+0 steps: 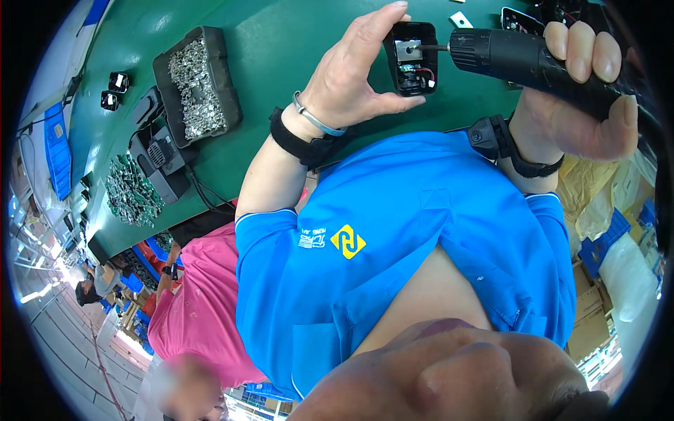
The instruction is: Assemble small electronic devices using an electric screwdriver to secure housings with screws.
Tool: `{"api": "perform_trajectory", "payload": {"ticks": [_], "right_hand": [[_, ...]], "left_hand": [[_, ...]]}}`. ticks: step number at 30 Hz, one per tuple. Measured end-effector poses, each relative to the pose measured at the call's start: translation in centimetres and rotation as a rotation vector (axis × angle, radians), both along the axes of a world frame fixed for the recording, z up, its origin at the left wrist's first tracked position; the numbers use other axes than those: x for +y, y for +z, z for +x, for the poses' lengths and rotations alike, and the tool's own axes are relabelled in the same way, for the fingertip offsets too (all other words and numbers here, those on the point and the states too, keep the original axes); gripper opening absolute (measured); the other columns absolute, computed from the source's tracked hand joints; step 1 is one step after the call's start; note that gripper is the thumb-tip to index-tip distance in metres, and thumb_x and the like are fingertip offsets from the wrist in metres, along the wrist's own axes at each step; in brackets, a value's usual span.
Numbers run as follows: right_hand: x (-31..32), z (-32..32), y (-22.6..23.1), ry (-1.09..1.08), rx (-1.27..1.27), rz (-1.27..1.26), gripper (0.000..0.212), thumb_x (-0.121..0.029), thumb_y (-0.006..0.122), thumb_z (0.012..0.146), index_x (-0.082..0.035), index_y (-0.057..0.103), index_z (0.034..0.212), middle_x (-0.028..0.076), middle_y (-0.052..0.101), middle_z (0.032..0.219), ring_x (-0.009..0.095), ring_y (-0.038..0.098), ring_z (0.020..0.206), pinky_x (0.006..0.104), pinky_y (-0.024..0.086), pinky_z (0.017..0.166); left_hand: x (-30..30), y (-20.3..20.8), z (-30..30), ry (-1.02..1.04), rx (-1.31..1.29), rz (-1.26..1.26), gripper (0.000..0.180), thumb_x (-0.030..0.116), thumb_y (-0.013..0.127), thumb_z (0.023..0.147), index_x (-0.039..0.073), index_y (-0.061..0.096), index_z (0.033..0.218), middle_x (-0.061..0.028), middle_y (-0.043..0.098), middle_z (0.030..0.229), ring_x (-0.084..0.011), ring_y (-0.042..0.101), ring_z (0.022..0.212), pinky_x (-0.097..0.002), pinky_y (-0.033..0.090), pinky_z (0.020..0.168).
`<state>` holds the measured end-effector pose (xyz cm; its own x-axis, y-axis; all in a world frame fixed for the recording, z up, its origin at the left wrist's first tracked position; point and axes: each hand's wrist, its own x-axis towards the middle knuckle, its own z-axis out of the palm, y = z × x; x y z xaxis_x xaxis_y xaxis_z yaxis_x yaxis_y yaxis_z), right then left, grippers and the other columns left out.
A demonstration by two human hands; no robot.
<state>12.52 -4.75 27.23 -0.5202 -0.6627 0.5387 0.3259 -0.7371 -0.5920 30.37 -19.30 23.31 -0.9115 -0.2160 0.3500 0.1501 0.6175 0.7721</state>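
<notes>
My left hand (pixel 344 81) grips a small open black housing (pixel 431 52) by its ends, between the thumb and the fingers. Inside the housing lie a silver metal plate (pixel 406 49) with a hole and, below it, a small board with thin wires and a white connector (pixel 430 83). My right hand (pixel 572 116) is wrapped round a black electric screwdriver (pixel 502 55), held nearly level. Its thin bit (pixel 437 48) points left and reaches over the metal plate, close to the hole. Whether the tip touches a screw is too small to tell.
On the green table (pixel 281 49), a dark tray (pixel 228 84) holds many small metal pieces. Left of it are a black device with a cable (pixel 165 158), a heap of metal parts (pixel 130 193) and two small black housings (pixel 118 82). A person in pink (pixel 203 309) sits alongside.
</notes>
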Motion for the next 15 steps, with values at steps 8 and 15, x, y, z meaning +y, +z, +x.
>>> {"api": "perform_trajectory", "payload": {"ticks": [8,15], "right_hand": [[0.01,0.2,0.18,0.068,0.023,0.08,0.028,-0.032,0.053,0.065,-0.009,0.045,0.08,0.002,0.044,0.074,0.012,0.042,0.073,0.0264,0.03,0.073],[-0.24,0.4,0.05,0.036,0.014,0.037,0.028,-0.032,0.053,0.065,-0.009,0.044,0.08,0.001,0.044,0.074,0.011,0.041,0.072,0.0267,0.029,0.072]], "left_hand": [[-0.14,-0.47,-0.27,-0.025,0.157,-0.033,0.091,0.011,0.078,0.051,-0.001,0.026,0.125,-0.0171,0.046,0.109,-0.0293,0.049,0.098,-0.0334,0.041,0.083],[-0.3,-0.67,-0.19,-0.027,0.143,-0.047,0.089,0.011,0.077,0.052,-0.001,0.028,0.124,-0.0174,0.047,0.107,-0.0296,0.05,0.097,-0.0334,0.041,0.083]]}}
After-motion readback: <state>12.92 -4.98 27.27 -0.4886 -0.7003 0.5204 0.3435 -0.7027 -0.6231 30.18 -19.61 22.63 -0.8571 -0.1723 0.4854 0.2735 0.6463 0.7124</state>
